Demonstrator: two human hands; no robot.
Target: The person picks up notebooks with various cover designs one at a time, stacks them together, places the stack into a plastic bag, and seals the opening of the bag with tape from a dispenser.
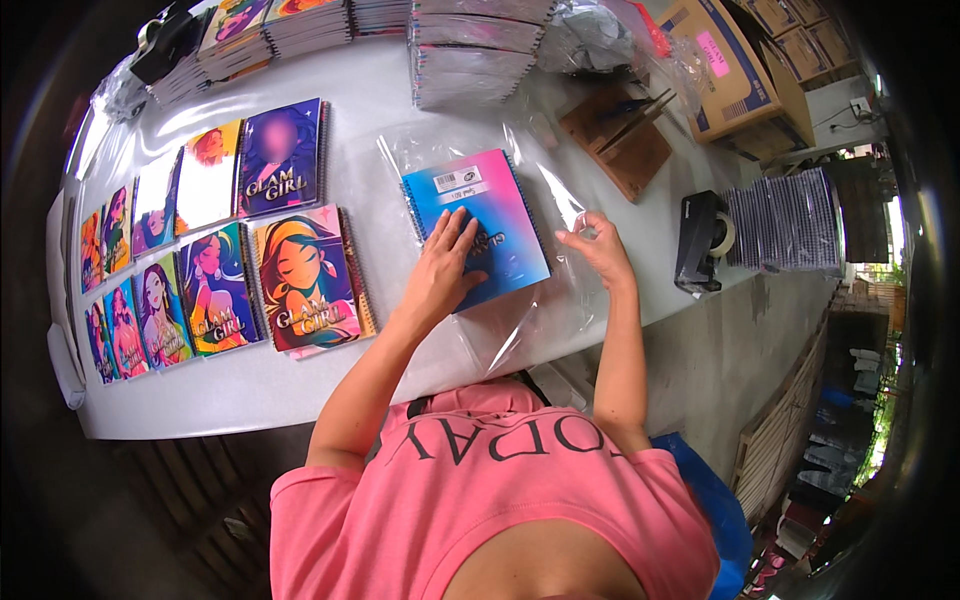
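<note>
A spiral-bound notebook [512, 215] in blue and pink, with a white barcode label on the upper face, lies slightly tilted on the table before me. Under and around it spreads a clear plastic sheet [545, 325], wrinkled and shiny. My left hand [443, 265] rests flat on the notebook, fingers stretched out and pressing its left part. To the right of the notebook, my right hand [606, 257] pinches the edge of the plastic between thumb and fingers.
Two rows of illustrated notebooks [310, 280] cover the table's left side. Stacked notebooks [470, 55] stand at the back. On the right are a wooden stand [615, 145], a black tape dispenser [702, 245], a wrapped notebook stack [785, 222] and a cardboard box [740, 85].
</note>
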